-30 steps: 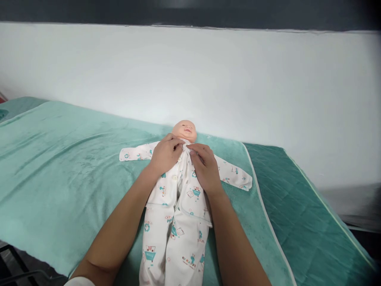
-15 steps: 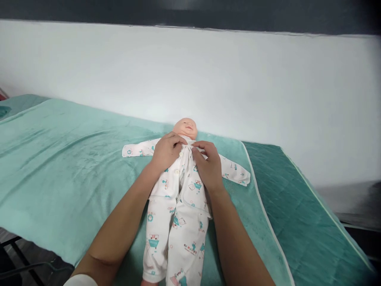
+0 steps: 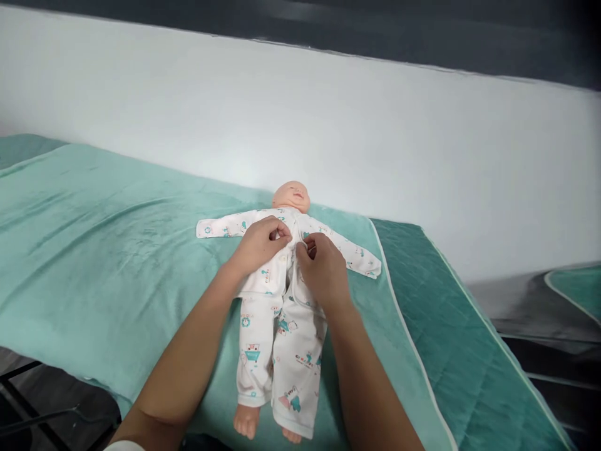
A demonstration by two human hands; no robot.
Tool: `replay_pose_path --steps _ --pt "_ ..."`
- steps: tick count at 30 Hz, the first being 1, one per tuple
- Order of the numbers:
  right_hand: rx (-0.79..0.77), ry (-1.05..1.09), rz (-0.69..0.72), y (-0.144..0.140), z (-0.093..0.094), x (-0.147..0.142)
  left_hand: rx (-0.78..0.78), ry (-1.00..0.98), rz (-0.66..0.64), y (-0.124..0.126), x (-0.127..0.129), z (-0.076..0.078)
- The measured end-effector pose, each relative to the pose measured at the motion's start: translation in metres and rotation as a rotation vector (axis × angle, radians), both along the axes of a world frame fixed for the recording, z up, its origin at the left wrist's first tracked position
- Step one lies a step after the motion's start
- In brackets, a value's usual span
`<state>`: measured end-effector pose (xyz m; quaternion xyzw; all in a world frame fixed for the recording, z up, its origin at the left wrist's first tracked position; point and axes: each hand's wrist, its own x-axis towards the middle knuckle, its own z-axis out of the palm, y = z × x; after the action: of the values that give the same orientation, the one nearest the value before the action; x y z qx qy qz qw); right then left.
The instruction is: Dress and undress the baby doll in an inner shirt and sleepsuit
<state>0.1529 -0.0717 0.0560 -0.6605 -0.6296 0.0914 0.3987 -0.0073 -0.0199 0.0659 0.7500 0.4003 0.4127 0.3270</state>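
Head view: my left hand (image 3: 260, 244) and right hand (image 3: 323, 269) pinch the romper (image 3: 277, 313) at the doll (image 3: 291, 195) chest on the bed (image 3: 94, 250), apparently fastening a snap; next needs aligned edges.

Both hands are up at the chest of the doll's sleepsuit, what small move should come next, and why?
Probably press the two front edges together under the fingertips: the left hand and right hand pinch the printed sleepsuit at the chest, and below them its front flap looks loose.

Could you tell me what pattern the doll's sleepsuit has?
White sleepsuit with small teal cartoon prints, head view.
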Motion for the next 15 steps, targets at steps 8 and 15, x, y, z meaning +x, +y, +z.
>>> replay_pose_path --steps 8,15 --pt "-0.186 0.308 0.063 0.0026 0.0113 0.0083 -0.083 -0.022 -0.02 0.0052 -0.0064 0.0009" --pt "-0.14 0.13 0.019 0.0045 0.0065 0.0092 -0.078 -0.062 0.002 -0.0003 0.0024 0.0037"
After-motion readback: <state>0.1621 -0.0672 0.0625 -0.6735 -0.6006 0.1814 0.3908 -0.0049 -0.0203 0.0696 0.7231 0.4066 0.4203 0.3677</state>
